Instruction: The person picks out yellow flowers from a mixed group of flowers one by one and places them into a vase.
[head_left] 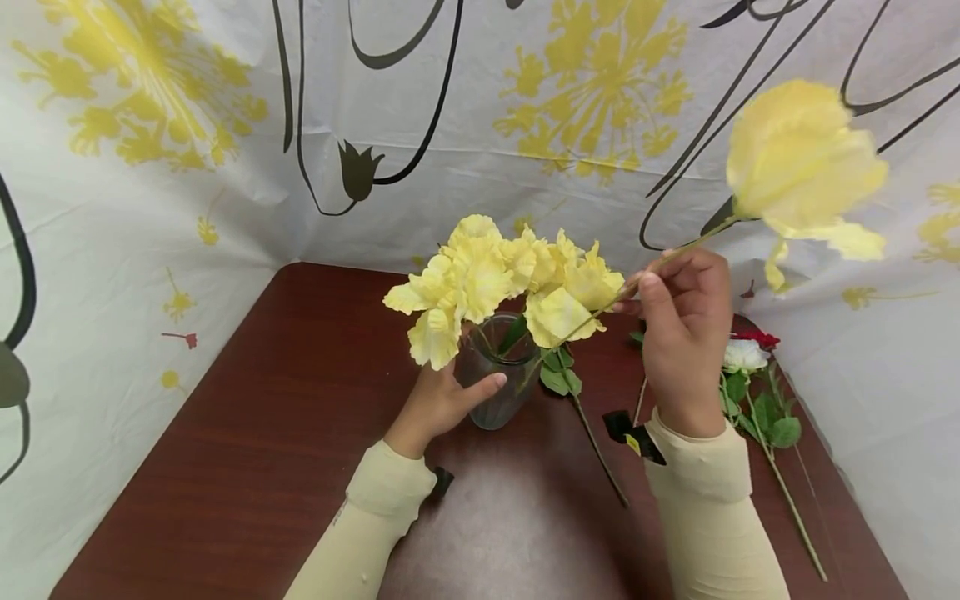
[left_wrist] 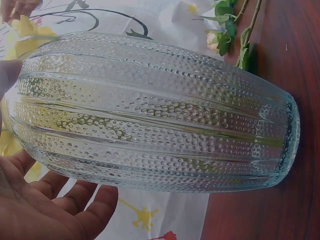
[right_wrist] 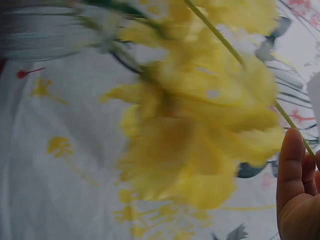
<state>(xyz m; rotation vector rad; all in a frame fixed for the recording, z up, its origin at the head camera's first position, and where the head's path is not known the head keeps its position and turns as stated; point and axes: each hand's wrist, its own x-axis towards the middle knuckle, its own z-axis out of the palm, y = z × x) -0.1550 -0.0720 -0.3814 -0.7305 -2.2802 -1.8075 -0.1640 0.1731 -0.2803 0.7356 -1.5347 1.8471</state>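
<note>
A dimpled glass vase (head_left: 497, 379) (left_wrist: 150, 110) stands on the brown table (head_left: 262, 433) with a bunch of yellow flowers (head_left: 498, 279) in it. My left hand (head_left: 438, 402) grips the vase from the left, thumb across its front, fingers (left_wrist: 65, 200) behind. Raised to the right of the bunch, my right hand (head_left: 684, 329) pinches the thin stem (head_left: 678, 248) of another yellow flower (head_left: 802, 167), whose head points up to the right. The stem's lower end slants down towards the vase mouth. In the right wrist view the yellow blooms (right_wrist: 200, 125) are blurred beside my fingers (right_wrist: 295, 175).
A white rose (head_left: 744, 356) (left_wrist: 215, 40) and a red flower (head_left: 759, 338) lie on the table at the right, stems towards me. A leafy stem (head_left: 592, 437) lies right of the vase. Black tags (head_left: 630, 429) lie near my wrists. Patterned cloth walls (head_left: 150, 208) close in three sides.
</note>
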